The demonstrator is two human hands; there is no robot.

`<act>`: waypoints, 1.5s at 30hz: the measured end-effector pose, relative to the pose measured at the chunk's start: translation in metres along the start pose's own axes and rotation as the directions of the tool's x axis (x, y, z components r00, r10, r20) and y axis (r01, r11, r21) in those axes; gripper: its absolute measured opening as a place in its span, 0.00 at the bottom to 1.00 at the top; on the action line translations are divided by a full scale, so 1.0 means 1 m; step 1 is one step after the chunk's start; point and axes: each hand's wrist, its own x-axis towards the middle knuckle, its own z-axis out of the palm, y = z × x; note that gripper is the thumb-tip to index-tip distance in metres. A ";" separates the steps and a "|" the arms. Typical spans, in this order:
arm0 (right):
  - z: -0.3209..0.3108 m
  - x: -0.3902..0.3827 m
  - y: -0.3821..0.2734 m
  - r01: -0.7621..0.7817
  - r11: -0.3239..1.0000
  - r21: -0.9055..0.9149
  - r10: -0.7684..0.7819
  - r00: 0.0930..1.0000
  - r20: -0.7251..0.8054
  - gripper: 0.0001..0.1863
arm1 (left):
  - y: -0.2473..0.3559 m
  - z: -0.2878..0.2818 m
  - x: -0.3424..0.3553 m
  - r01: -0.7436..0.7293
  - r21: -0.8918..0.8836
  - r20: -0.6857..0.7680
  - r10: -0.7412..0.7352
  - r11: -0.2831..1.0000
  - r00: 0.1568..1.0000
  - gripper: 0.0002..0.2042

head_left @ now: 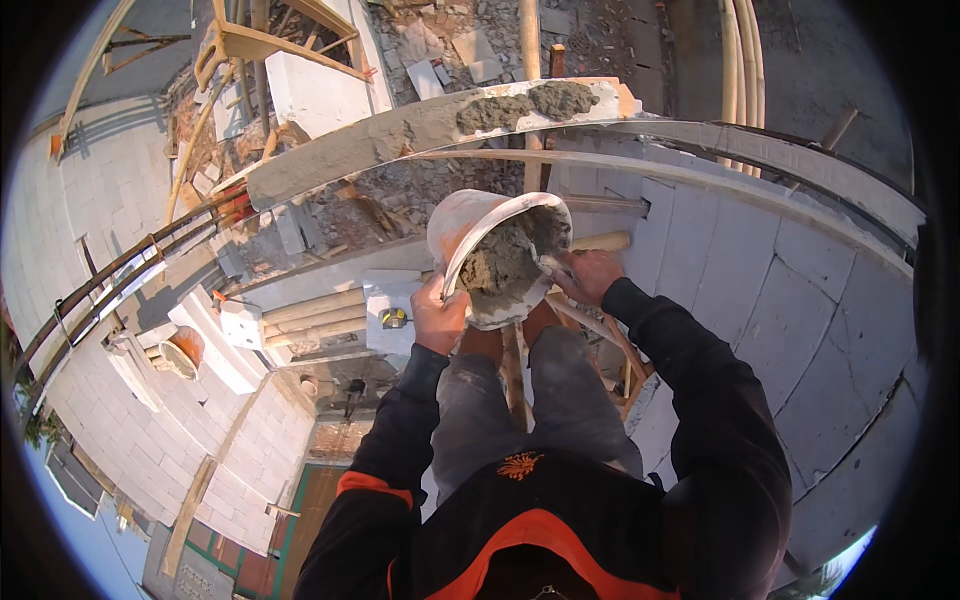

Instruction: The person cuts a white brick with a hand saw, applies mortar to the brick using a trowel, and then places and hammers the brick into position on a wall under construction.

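Observation:
A whitish bucket (458, 222) hangs before me, tilted so that its mouth faces up and toward me. Grey wet mortar (500, 262) lies inside, and smears coat its inner wall and rim. My left hand (437, 318) is closed on the bucket's near left side. On the right edge of the rim my right hand (588, 277) also grips, its fingertips partly hidden. Just beyond the bucket runs a narrow wall top (330, 150) spread with mortar. Two rough mounds of mortar (525, 106) sit on it.
A yellow and black tape measure (393, 318) rests on a white block left of my left hand. Bent steel bars (150, 240) cross at left. Wooden poles (740, 80) stand far right. Rubble (430, 50) covers the ground below. Another bucket (181, 356) lies at left.

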 end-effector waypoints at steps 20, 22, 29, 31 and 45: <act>-0.031 0.009 0.050 0.182 0.890 0.419 -0.244 0.965 0.099 0.21 | -0.048 0.005 0.019 0.050 -0.014 -0.078 -0.051 0.999 0.996 0.07; -0.053 0.012 0.072 0.188 0.916 0.353 -0.229 0.970 0.079 0.20 | -0.062 0.009 0.019 0.079 -0.028 -0.078 -0.081 0.996 0.994 0.08; -0.119 -0.006 0.154 0.146 0.871 0.470 -0.173 0.985 0.015 0.17 | -0.067 0.008 0.013 0.214 -0.099 -0.052 -0.220 0.972 0.974 0.07; -0.140 -0.010 0.152 -0.035 0.883 0.468 -0.024 0.993 0.118 0.15 | -0.053 0.000 0.009 0.246 0.004 -0.064 -0.245 0.969 0.967 0.07; -0.117 -0.038 0.193 -0.074 0.796 0.601 0.070 0.997 0.031 0.11 | -0.083 -0.030 -0.006 0.207 0.211 -0.078 -0.195 0.955 0.978 0.09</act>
